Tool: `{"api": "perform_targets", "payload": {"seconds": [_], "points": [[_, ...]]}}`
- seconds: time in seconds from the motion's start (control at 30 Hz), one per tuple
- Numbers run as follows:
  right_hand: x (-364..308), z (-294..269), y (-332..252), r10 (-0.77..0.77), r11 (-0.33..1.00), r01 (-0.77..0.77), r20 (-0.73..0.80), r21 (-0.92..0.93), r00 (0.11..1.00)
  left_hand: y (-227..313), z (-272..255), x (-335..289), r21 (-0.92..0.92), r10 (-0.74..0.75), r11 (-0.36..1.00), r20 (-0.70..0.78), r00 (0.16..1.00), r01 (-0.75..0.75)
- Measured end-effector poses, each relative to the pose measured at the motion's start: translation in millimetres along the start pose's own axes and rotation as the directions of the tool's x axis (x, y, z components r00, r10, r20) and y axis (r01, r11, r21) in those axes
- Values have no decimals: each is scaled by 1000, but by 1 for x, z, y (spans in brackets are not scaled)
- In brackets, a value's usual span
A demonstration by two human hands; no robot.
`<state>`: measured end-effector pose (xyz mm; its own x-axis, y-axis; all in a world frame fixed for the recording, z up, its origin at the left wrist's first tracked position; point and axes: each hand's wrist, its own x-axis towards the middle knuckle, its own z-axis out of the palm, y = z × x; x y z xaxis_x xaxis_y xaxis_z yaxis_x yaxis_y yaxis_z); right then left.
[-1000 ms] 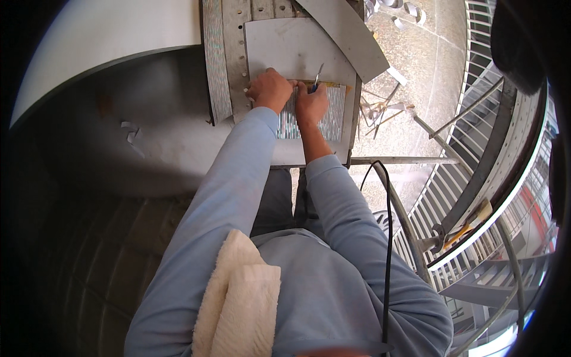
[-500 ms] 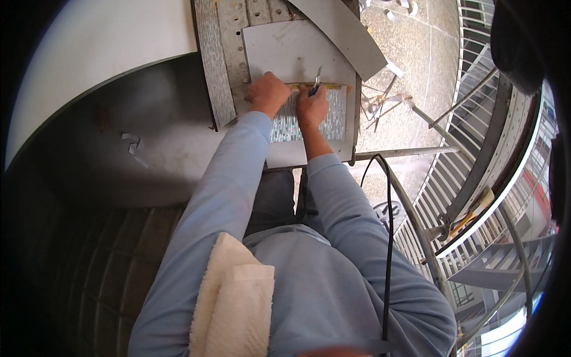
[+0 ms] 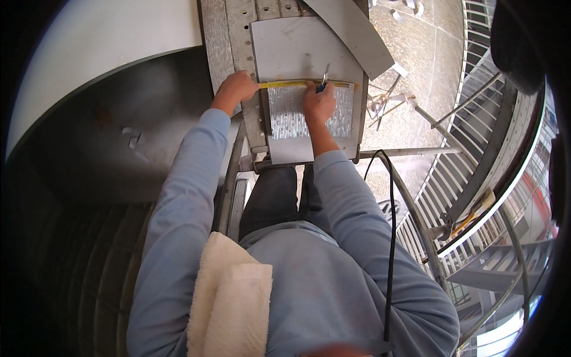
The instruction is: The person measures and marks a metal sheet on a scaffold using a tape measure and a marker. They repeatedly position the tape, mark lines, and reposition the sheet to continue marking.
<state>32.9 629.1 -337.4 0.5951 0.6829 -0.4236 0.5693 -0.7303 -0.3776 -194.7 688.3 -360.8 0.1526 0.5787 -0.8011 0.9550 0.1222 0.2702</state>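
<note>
My left hand (image 3: 237, 88) is closed around one end of a tape measure, whose case is hidden in the fingers. The yellow tape (image 3: 279, 84) runs out to the right along the far edge of a silver, foil-like sheet (image 3: 284, 116). My right hand (image 3: 319, 106) rests over this sheet, its fingertips at the tape. A blue-handled utility knife (image 3: 325, 74) is gripped in it, blade pointing away from me. Beneath the sheet lies a pale grey flat panel (image 3: 288, 44).
A perforated metal platform (image 3: 241, 41) supports the panel. A curved grey strip (image 3: 357, 38) overlaps its far right corner. To the left is a large round-edged dark opening (image 3: 160, 119) with scraps inside. Railings (image 3: 437, 172) and a black cable (image 3: 391, 238) are at right.
My left hand has moved left, off the panel, and a length of yellow tape now shows between my hands. The right hand stays near the sheet's far edge with the knife.
</note>
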Motion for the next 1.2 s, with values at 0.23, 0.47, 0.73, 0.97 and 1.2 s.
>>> {"api": "perform_targets", "payload": {"seconds": [0.23,0.47,0.73,0.97,1.2], "points": [[2,-3,0,1,1000,-1,23,-7,1000,-7,7,11,65,77,994,107,991,-84],[2,-2,2,-2,1000,1,10,8,1000,11,-2,-12,-15,19,1000,65,998,-18],[2,-2,3,-11,1000,11,5,3,1000,14,5,-3,-183,178,969,54,983,-166],[3,-2,4,-8,1000,8,12,13,1000,17,7,-5,-201,210,957,-6,978,-207],[6,-2,6,-15,1000,14,34,21,999,16,18,2,-243,189,952,-11,982,-186]]}}
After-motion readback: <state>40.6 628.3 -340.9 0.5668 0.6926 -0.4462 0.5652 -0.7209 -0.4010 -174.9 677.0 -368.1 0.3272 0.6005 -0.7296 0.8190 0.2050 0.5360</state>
